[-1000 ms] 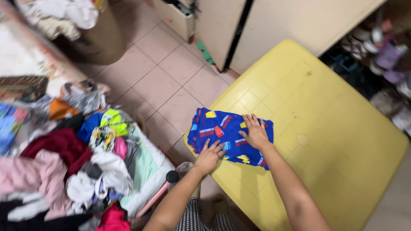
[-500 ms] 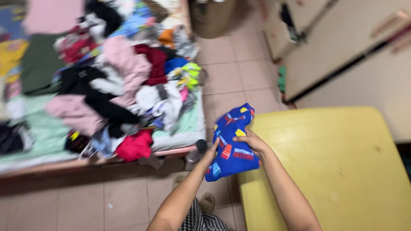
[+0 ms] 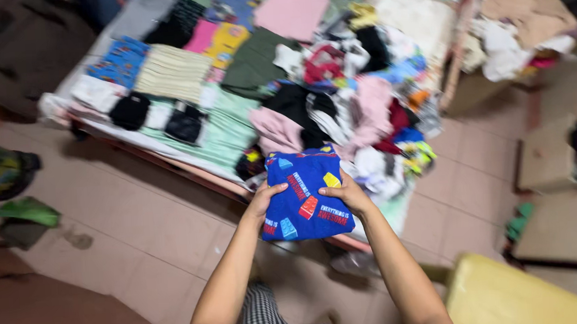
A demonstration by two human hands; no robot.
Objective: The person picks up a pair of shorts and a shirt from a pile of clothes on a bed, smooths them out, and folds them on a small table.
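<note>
A folded blue garment (image 3: pixel 304 196) with red, yellow and light-blue block prints is held up in front of me. My left hand (image 3: pixel 263 199) grips its left edge and my right hand (image 3: pixel 346 193) grips its right edge. Behind it lies a bed (image 3: pixel 188 163) with a pale green sheet. A loose heap of mixed clothes (image 3: pixel 345 112) covers the bed's right part. Several folded pieces (image 3: pixel 169 72) lie in rows on its left part.
A yellow plastic table (image 3: pixel 517 298) shows its corner at the lower right. A basket piled with laundry (image 3: pixel 517 31) stands at the upper right. Pale cabinets (image 3: pixel 563 185) line the right side. A green object (image 3: pixel 18 212) lies on the tiled floor at left.
Both hands lifted the folded blue garment off the yellow table and carried it left toward the bed. The view swung from the table to the bed.
</note>
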